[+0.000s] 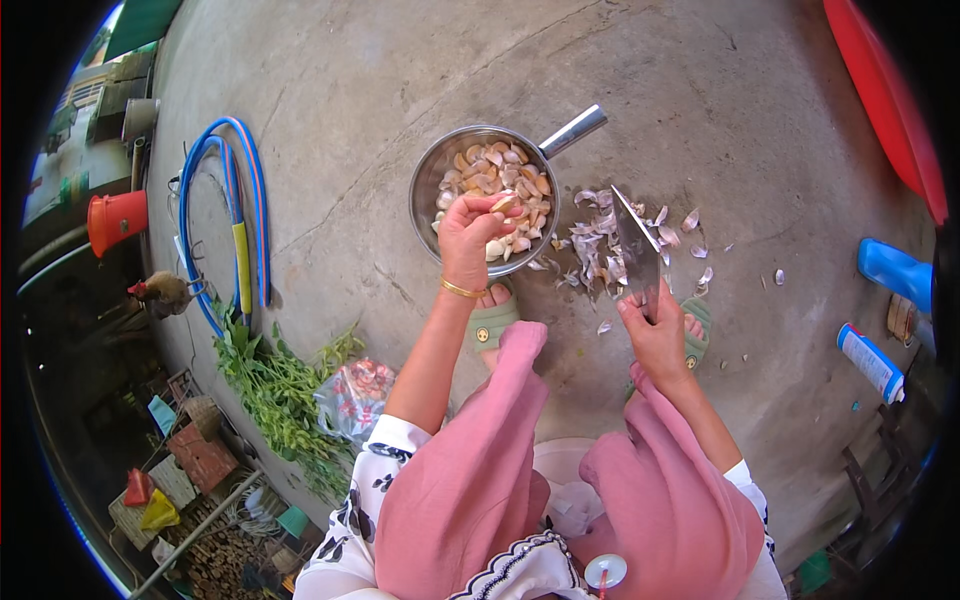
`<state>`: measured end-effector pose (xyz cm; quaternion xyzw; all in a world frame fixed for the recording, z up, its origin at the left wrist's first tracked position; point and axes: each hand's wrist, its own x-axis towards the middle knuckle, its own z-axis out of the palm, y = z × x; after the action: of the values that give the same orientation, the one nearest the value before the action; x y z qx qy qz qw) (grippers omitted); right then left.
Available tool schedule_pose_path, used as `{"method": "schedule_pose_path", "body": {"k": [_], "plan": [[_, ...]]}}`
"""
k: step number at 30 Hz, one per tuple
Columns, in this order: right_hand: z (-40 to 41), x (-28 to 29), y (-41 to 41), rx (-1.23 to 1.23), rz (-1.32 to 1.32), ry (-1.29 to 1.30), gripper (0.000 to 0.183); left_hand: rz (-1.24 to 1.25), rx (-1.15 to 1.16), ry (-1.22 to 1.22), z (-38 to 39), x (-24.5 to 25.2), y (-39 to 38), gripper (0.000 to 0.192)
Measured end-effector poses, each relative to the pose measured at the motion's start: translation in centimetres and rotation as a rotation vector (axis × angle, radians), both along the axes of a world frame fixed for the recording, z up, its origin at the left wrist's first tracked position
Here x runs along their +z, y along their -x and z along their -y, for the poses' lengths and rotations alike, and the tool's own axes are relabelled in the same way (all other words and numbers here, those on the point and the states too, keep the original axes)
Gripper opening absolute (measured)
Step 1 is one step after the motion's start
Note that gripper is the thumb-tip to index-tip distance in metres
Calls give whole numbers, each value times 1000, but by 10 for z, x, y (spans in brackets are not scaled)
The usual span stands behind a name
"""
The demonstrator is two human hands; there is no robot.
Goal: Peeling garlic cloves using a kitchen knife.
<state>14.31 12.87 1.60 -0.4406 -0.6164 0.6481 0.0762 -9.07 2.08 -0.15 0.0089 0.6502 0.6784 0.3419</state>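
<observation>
A metal pan (551, 142) with a shiny handle stands on the concrete floor, holding many garlic cloves (487, 169). Above its near side, my left hand (471, 232) pinches one garlic clove (504, 204) between thumb and fingers; a gold-coloured bangle is on the wrist. To the right, my right hand (657, 330) grips a broad-bladed kitchen knife (637, 240), its blade pointing up and away from me. Thin garlic skins (592, 244) lie scattered on the floor right of the pan, partly behind the blade. The knife's handle is mostly hidden by my fingers.
A coiled blue hose (262, 202), leafy green stalks (277, 397) and a plastic bag (356, 397) lie on the left. A chicken (165, 292) stands near a red bucket (120, 217). On the right are a spray can (870, 361), a blue bottle (892, 271) and a large red object (885, 105).
</observation>
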Motion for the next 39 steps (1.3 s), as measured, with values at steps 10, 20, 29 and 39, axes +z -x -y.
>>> {"method": "schedule_pose_path", "body": {"k": [10,20,29,39], "plan": [[1,15,6,96,-49,33,34,-475,-679,147,-17,34,-49,17],[2,20,2,134,-36,6,43,18,-458,72,-15,30,-83,15],[1,29,8,322,-95,-440,70,-328,-627,105,-1,25,-90,29],[1,35,8,371,-47,-558,67,238,-508,44,-5,37,-82,20]]}}
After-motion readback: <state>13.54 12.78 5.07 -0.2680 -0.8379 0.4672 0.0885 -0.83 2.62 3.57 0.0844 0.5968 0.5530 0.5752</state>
